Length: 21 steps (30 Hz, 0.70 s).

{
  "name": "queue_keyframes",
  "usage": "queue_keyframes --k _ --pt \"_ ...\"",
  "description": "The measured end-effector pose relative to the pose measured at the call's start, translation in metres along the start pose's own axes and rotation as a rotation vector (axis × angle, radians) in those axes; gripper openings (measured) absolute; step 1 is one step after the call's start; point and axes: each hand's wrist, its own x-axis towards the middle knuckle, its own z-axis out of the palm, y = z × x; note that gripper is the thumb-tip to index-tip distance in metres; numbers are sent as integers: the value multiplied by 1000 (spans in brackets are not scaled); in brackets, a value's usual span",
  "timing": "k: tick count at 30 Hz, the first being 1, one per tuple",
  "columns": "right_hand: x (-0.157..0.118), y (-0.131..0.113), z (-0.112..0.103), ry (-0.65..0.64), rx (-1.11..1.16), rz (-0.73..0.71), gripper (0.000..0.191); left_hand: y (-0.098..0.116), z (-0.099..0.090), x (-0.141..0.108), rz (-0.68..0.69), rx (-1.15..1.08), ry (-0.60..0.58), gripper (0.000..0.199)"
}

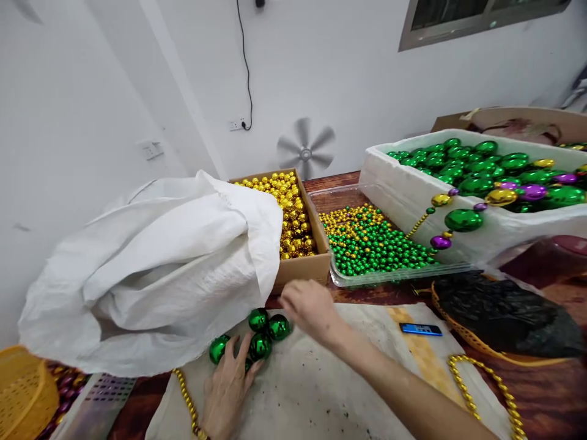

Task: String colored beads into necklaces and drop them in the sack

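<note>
My left hand [229,385] lies with fingers spread among several shiny green balls [260,346] on a whitish cloth [302,391]. Its fingertips touch the balls, and one ball is partly covered by them. Just right of the cluster, my right hand [309,307] is raised in front of a cardboard box [300,269] of gold balls [300,211]. Slightly blurred, its fingers curl downward and inward, so whatever they hold is hidden. A large white sack [183,269] slumps beside the box, behind the green balls. A gold bead string [184,391] runs past my left wrist.
A clear plastic tray [348,281] holds small green and gold beads. Behind it stands a white foam box [380,165] with large green beads; a mixed strand hangs over its rim. A blue-faced object [420,329], black plastic bag [504,311] and gold bead string [498,379] lie right.
</note>
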Motion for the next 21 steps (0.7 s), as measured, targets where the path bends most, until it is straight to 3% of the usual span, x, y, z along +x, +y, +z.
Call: queue_keyframes --k 2,5,7,10,13,16,19,21 --pt "31 21 -34 73 -53 113 37 2 -1 0 -12 3 8 49" --pt "93 49 -55 -125 -126 231 37 1 -1 -5 -36 -42 -5 51" --pt "131 62 -48 -253 -124 257 32 -4 0 -11 -68 -100 5 51" --pt "167 73 -27 -426 -107 263 54 -11 -7 -19 -94 -211 133 48" --pt "179 81 -12 -530 -89 240 74 -3 -33 -8 101 -377 294 45" --pt "179 88 -8 -591 -81 217 73 30 -71 34 301 -596 297 37" --pt "178 92 -6 -621 -83 209 67 73 -101 101 421 -785 312 27" --pt "177 95 -3 -606 -84 203 51 93 -113 148 433 -808 340 28"
